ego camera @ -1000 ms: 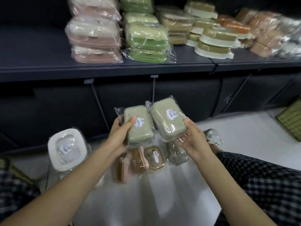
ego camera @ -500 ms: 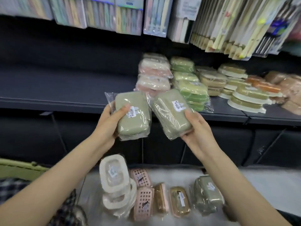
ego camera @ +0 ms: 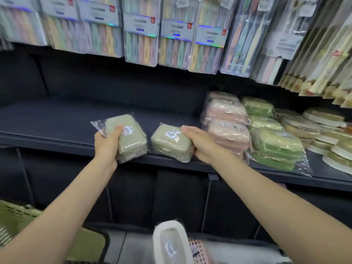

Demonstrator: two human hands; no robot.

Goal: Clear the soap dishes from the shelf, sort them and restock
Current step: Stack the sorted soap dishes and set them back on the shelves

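My left hand (ego camera: 106, 144) grips a pale green soap dish in clear wrap (ego camera: 131, 139), held at the front edge of the dark shelf (ego camera: 57, 126). My right hand (ego camera: 202, 143) holds a second pale green wrapped soap dish (ego camera: 169, 142), which rests on the shelf just left of a stack of pink soap dishes (ego camera: 226, 119). Green stacks (ego camera: 274, 143) and oval cream-based dishes (ego camera: 323, 119) fill the shelf further right. On the floor below lie a white soap dish (ego camera: 169, 242) and a pink perforated one (ego camera: 198, 252).
Packs of pastel items (ego camera: 141, 35) hang from the wall above the shelf. The shelf's left half is bare. A green basket (ego camera: 17, 218) sits at the lower left on the floor. Dark panels close the space under the shelf.
Both hands have carried the two green dishes up and forward from in front of the shelf onto it. The right dish now rests on the shelf by the pink stack.
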